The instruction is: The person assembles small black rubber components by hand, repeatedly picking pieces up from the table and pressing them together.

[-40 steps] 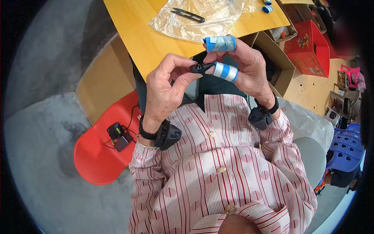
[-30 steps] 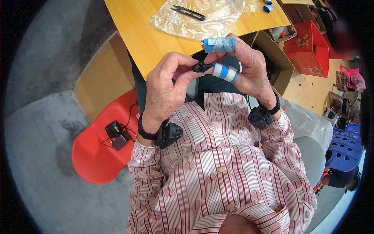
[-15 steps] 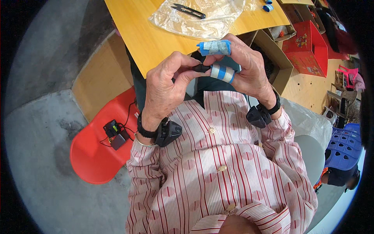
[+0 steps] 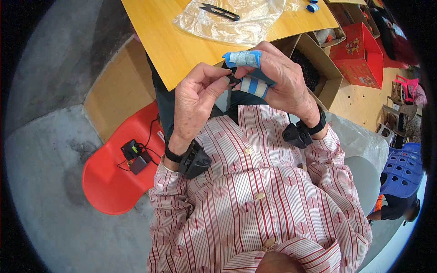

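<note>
My left hand (image 4: 196, 98) and my right hand (image 4: 277, 82) meet in front of my chest, just below the edge of a yellow table (image 4: 164, 41). Between their fingertips sits a small dark object (image 4: 233, 79), pinched from both sides. Two fingers of my right hand are wrapped in blue and white tape. Each wrist carries a black device on a strap. What the small dark piece is cannot be made out.
A crumpled clear plastic bag (image 4: 232, 22) lies on the table with small black snips (image 4: 219, 12) on it. Open cardboard boxes (image 4: 314, 68) and a red box (image 4: 357, 52) stand to the right. A red seat (image 4: 118, 182) with a black gadget is on the left.
My two hands have stayed joined on the small dark object, shifting slightly and turning it; the left fingers have curled closer over it.
</note>
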The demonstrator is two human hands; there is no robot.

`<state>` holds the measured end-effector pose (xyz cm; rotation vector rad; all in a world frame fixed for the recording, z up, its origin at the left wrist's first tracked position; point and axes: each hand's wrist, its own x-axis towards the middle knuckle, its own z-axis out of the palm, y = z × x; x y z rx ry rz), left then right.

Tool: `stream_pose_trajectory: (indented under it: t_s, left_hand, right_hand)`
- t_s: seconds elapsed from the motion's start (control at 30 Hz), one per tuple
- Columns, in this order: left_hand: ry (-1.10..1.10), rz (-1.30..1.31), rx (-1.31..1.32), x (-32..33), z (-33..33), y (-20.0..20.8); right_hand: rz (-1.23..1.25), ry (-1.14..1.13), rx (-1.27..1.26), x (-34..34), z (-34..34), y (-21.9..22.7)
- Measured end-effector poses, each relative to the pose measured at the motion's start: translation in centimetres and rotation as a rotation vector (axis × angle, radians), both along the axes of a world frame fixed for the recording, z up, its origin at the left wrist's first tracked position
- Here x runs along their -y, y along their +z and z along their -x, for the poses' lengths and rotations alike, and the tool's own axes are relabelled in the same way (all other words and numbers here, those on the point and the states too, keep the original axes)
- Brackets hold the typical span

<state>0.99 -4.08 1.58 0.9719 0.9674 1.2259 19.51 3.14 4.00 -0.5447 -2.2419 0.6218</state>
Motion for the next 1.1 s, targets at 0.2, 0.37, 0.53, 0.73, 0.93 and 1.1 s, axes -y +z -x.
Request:
stream_pose_trajectory:
  t_s: [0.2,0.37,0.53,0.73,0.93,1.1]
  left_hand:
    - [0.079,0.12,0.233,0.3,-0.7,-0.5]
    - [0.113,0.176,0.201,0.6,-0.7,-0.4]
    - [0.099,0.18,0.213,0.6,-0.4,-0.3]
    - [0.085,0.158,0.224,0.6,-0.6,-0.1]
    - [0.107,0.17,0.157,0.7,-0.6,0.0]
    - [0.129,0.205,0.094,0.8,-0.6,-0.4]
  right_hand:
    - [-0.093,0.009,0.057,0.8,0.7,-0.9]
    - [-0.065,0.003,0.047,1.5,1.1,-1.2]
    - [-0.108,0.002,0.058,1.3,1.1,-1.1]
    - [-0.125,-0.041,0.061,1.7,1.4,-1.0]
    - [-0.201,-0.067,0.116,1.6,1.1,-1.9]
    - [-0.204,-0.116,0.123,1.9,1.3,-1.6]
